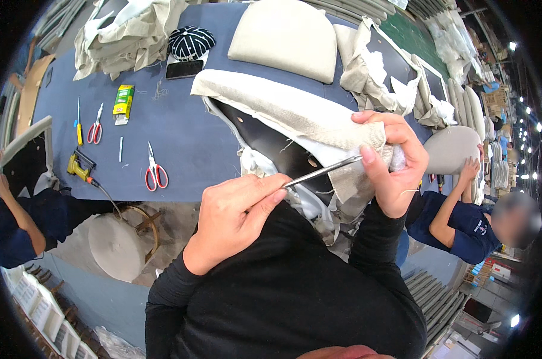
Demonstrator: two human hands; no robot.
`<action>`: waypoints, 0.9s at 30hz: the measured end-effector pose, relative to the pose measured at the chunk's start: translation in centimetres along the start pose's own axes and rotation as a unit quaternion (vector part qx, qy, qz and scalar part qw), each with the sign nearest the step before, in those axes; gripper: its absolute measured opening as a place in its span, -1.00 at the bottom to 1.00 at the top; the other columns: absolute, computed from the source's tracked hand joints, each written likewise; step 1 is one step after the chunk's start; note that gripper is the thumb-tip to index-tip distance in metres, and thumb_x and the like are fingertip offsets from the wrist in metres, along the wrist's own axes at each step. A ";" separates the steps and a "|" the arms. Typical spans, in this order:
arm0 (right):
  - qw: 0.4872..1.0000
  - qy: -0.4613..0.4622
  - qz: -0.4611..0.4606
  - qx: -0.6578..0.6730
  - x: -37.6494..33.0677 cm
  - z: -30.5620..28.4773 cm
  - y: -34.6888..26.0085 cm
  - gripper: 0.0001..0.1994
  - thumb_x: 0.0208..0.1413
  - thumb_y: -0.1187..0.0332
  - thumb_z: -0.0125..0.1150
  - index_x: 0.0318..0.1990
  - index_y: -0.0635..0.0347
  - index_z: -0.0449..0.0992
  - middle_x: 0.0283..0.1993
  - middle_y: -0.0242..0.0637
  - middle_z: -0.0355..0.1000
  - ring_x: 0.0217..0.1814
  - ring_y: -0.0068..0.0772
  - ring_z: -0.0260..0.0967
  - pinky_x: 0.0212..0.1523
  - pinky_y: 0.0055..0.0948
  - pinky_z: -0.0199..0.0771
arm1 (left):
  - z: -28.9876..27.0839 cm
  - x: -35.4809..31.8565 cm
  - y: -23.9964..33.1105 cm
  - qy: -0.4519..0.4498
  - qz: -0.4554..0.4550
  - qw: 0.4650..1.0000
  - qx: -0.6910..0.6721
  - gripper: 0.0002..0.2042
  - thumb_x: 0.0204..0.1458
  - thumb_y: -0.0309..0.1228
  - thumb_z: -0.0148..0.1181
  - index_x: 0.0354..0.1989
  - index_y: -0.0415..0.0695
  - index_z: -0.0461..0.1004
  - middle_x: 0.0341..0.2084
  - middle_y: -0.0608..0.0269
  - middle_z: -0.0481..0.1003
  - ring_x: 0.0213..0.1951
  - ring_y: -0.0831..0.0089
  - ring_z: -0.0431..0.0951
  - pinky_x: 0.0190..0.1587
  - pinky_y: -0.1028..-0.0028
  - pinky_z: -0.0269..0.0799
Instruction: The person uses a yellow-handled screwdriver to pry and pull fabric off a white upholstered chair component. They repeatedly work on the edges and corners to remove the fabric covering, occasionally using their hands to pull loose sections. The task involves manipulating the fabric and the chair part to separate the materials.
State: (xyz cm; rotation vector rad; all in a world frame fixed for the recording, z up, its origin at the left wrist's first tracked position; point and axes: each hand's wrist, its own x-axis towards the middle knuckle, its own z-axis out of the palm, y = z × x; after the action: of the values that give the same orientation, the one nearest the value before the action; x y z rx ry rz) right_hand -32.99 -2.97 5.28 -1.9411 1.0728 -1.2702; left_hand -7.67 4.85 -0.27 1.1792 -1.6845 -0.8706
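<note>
My left hand (235,215) is closed, with thumb and fingers pinched on one end of a slim metal tool (322,171). Its kind is not clear; it looks like a dark, narrow rod. The tool's far end reaches the thumb of my right hand (402,161). That hand grips the beige fabric edge (367,140) of an upholstered seat panel (271,107), which is tilted up in front of me. White padding and a black board with holes show on the panel. A loose thread hangs by my right palm.
On the blue table (181,143) at left lie two red-handled scissors (156,176), a yellow staple gun (79,167), a yellow-handled screwdriver (79,128) and a green-yellow box (123,103). A beige cushion (283,39) and fabric piles stand behind. Co-workers are at left and right.
</note>
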 end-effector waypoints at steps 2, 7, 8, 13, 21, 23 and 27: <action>1.000 0.007 -0.001 0.008 0.0 -0.1 0.2 -0.86 0.02 0.59 0.41 -0.27 0.34 0.58 -0.07 -0.03 0.62 0.08 -0.15 0.61 0.19 -0.23 0.49 | 0.2 0.1 -0.4 0.008 0.011 1.000 0.018 -0.84 0.20 -0.51 0.35 -0.08 -0.22 0.70 -0.56 0.09 0.54 -0.56 0.29 0.52 -0.45 0.37 0.35; 1.000 0.014 0.008 0.022 0.1 0.1 0.5 -0.87 0.04 0.59 0.40 -0.27 0.35 0.57 -0.06 -0.02 0.62 0.11 -0.14 0.60 0.22 -0.22 0.46 | 0.8 0.0 -0.6 0.023 0.012 1.000 0.007 -0.83 0.18 -0.52 0.36 -0.08 -0.22 0.71 -0.56 0.06 0.54 -0.56 0.24 0.52 -0.43 0.37 0.38; 1.000 0.014 0.010 0.024 0.0 0.1 0.4 -0.87 0.04 0.59 0.41 -0.27 0.35 0.57 -0.06 -0.02 0.62 0.11 -0.14 0.59 0.23 -0.22 0.46 | 0.9 0.0 -0.6 0.024 0.010 1.000 0.006 -0.83 0.18 -0.53 0.36 -0.08 -0.22 0.71 -0.55 0.05 0.54 -0.56 0.23 0.52 -0.43 0.37 0.38; 0.999 -0.014 -0.037 0.024 0.1 -0.2 0.6 -0.85 -0.01 0.60 0.44 -0.28 0.35 0.60 -0.08 -0.04 0.62 0.12 -0.06 0.58 0.25 -0.11 0.43 | 0.8 0.5 -0.2 0.027 0.005 1.000 0.002 -0.83 0.17 -0.52 0.37 -0.08 -0.23 0.70 -0.54 0.03 0.55 -0.55 0.21 0.54 -0.43 0.37 0.40; 0.987 -0.055 -0.139 0.055 0.4 -0.7 1.9 -0.85 -0.05 0.57 0.51 -0.31 0.31 0.66 -0.15 -0.13 0.59 0.10 0.09 0.56 0.22 0.04 0.45 | -0.1 1.4 1.4 0.002 -0.012 1.000 0.027 -0.83 0.18 -0.53 0.36 -0.08 -0.24 0.70 -0.52 0.04 0.58 -0.52 0.23 0.57 -0.41 0.38 0.42; 0.994 -0.022 -0.076 0.071 0.2 -0.1 1.2 -0.88 0.00 0.60 0.45 -0.27 0.36 0.66 -0.12 -0.08 0.62 0.13 0.04 0.59 0.22 -0.04 0.49 | 0.2 1.0 0.8 0.017 -0.009 1.000 0.009 -0.83 0.19 -0.54 0.35 -0.07 -0.24 0.70 -0.53 0.06 0.58 -0.53 0.25 0.57 -0.42 0.38 0.41; 0.999 0.008 -0.020 0.049 0.2 -0.2 0.9 -0.91 0.08 0.65 0.35 -0.24 0.41 0.67 -0.06 -0.02 0.64 0.15 -0.04 0.62 0.24 -0.15 0.50 | 0.0 0.3 0.7 -0.006 -0.024 1.000 0.007 -0.84 0.21 -0.55 0.33 -0.07 -0.26 0.70 -0.52 0.06 0.58 -0.52 0.25 0.58 -0.41 0.40 0.42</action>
State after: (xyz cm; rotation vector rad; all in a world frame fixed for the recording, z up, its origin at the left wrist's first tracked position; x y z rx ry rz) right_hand -33.37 -3.65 4.73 -1.8897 0.9662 -1.3367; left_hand -7.92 4.79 0.43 1.2307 -1.6808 -0.8965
